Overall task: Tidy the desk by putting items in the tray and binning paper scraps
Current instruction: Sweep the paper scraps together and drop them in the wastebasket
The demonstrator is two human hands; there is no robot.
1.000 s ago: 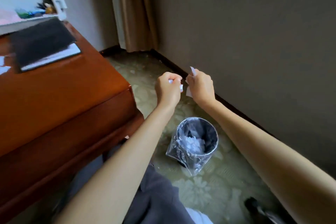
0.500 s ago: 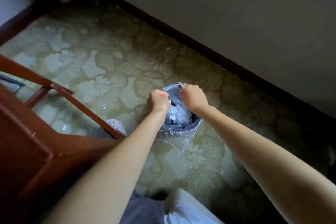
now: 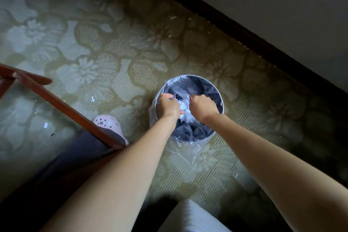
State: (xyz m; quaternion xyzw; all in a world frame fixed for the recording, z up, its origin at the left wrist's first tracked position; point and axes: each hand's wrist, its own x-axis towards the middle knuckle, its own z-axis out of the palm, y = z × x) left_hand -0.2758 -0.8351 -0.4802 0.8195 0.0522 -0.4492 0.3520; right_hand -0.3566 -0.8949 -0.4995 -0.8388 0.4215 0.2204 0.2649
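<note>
A round bin [image 3: 214, 85] with a clear plastic liner stands on the patterned carpet, seen from above. My left hand [image 3: 167, 106] and my right hand [image 3: 202, 106] are both curled into fists just inside its mouth, close together. White paper scraps [image 3: 186, 112] show between the two hands, pinched at the fingertips, with more white paper lying in the bin below. The desk top and the tray are out of view.
A red-brown wooden desk rail [image 3: 62, 105] crosses the lower left above my leg and a pale clog [image 3: 107, 123]. Small paper bits [image 3: 92, 98] lie on the carpet to the left. A dark baseboard [image 3: 235, 30] and wall run along the right.
My view has tilted down from the desk to the floor. Both hands have dropped with the paper from above the bin into its mouth.
</note>
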